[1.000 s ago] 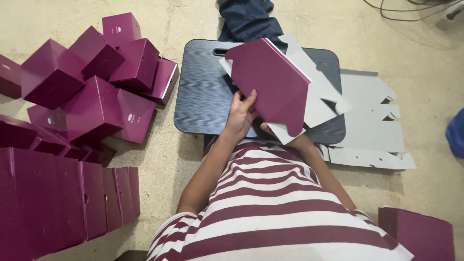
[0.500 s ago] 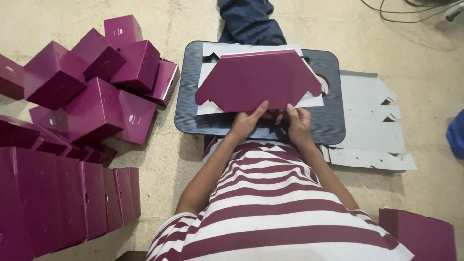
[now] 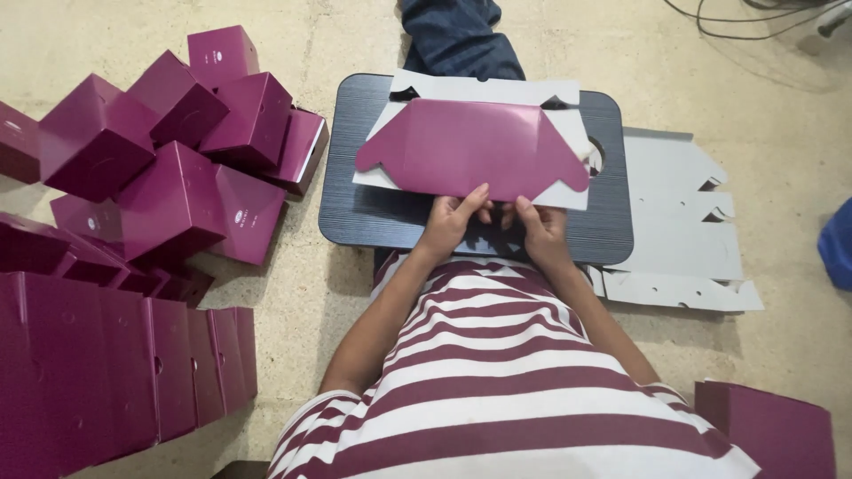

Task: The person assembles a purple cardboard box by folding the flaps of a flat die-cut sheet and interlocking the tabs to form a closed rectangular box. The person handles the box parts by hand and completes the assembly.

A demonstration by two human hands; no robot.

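A flat purple carton blank [image 3: 475, 146], white on its inner side, lies folded over on a dark grey lap tray [image 3: 355, 213]. My left hand [image 3: 451, 222] pinches the blank's near edge left of centre. My right hand [image 3: 541, 226] holds the same edge just to the right. Both thumbs press on the purple flap.
Several assembled purple boxes [image 3: 169, 133] are piled on the floor at the left, with a row of flat purple blanks [image 3: 115, 372] below them. Unfolded white-side blanks [image 3: 683, 222] lie right of the tray. Another purple blank [image 3: 772, 430] sits at bottom right. A blue-trousered leg [image 3: 457, 35] lies beyond the tray.
The blank was held up tilted in my left hand a second ago. It has since been laid flat on the tray, and both hands have come to its near edge.
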